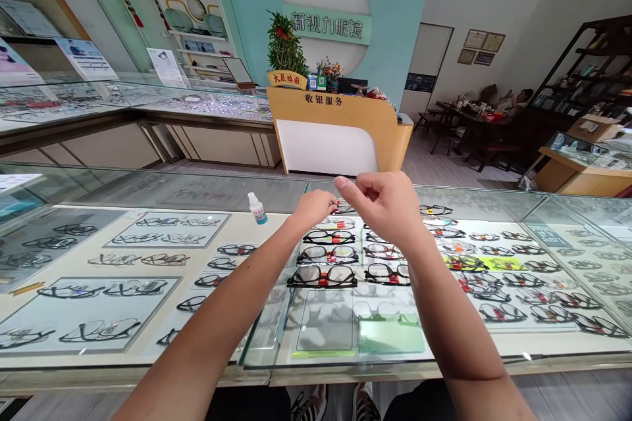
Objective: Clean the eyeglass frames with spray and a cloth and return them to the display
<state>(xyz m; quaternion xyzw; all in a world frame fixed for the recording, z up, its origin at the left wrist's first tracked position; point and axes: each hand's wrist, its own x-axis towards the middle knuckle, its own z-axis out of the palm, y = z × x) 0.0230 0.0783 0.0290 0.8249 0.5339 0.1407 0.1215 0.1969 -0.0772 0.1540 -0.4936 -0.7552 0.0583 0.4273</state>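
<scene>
My left hand (316, 207) reaches to the far end of a row of eyeglasses, with its fingers closed at a pair of glasses (343, 208); its fingertips are partly hidden. To the right, my right hand (390, 204) is raised over a second row, fingers curled in and thumb sticking out, with nothing visible in it. Nearer me in the left row lie black-framed glasses (323, 276) with a red tag at the bridge. Beside them are more black-framed glasses (388, 274), partly behind my right forearm.
A small white spray bottle (257, 209) with blue liquid stands left of my left hand. The glass display counter (291, 368) holds several more frames on both sides. A wooden cashier desk (340, 125) with a plant (286, 46) stands beyond. People sit at a table at the back right.
</scene>
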